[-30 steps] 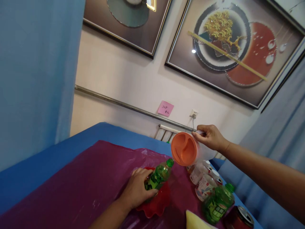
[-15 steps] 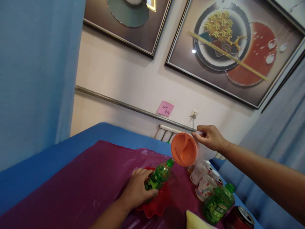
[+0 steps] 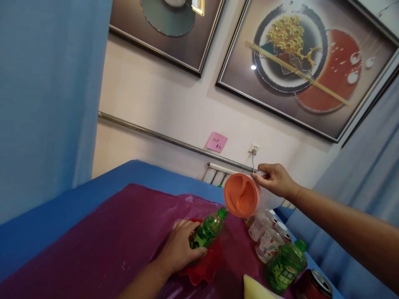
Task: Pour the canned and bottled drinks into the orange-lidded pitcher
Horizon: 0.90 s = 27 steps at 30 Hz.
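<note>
My left hand (image 3: 181, 249) is wrapped round a green bottle (image 3: 210, 228), whose green neck points up and to the right. Beneath the bottle lies a red dish (image 3: 210, 265) with a wavy rim, partly hidden by the hand. My right hand (image 3: 277, 180) grips the handle of a clear pitcher (image 3: 268, 199) with an orange lid (image 3: 241, 195). The pitcher is tipped on its side, its lid facing me, above and to the right of the bottle's neck. No stream of liquid can be made out between them.
Several containers stand along the right edge, among them a clear jar (image 3: 268, 247), another green bottle (image 3: 286, 265) and a can (image 3: 314, 284). A yellow item (image 3: 257, 288) lies at the bottom. Purple sheeting (image 3: 109, 232) covers the blue surface (image 3: 140, 170). A metal rail (image 3: 156, 135) crosses the wall.
</note>
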Available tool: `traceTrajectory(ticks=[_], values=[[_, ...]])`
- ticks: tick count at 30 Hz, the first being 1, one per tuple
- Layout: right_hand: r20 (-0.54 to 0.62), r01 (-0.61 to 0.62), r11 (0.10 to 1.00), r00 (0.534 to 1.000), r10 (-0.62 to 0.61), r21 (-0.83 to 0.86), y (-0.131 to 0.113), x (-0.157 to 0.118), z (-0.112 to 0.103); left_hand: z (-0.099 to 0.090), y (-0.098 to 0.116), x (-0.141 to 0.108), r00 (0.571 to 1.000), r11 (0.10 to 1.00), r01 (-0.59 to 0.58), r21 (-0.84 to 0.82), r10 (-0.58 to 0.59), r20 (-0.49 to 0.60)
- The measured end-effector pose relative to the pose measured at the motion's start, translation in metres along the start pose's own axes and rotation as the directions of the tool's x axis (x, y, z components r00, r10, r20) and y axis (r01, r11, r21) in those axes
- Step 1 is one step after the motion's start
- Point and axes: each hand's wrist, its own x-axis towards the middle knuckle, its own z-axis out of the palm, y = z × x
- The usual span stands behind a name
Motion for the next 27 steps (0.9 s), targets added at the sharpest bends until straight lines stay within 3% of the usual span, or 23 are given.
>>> traceTrajectory(ticks=[27], values=[[-0.002,-0.007,1.000,1.000,0.007,0.016,0.0006,-0.0015,-0.0012,-0.0012,0.0022,-0.0008,1.000,1.000,0.004,0.002,-0.004,-0.001]])
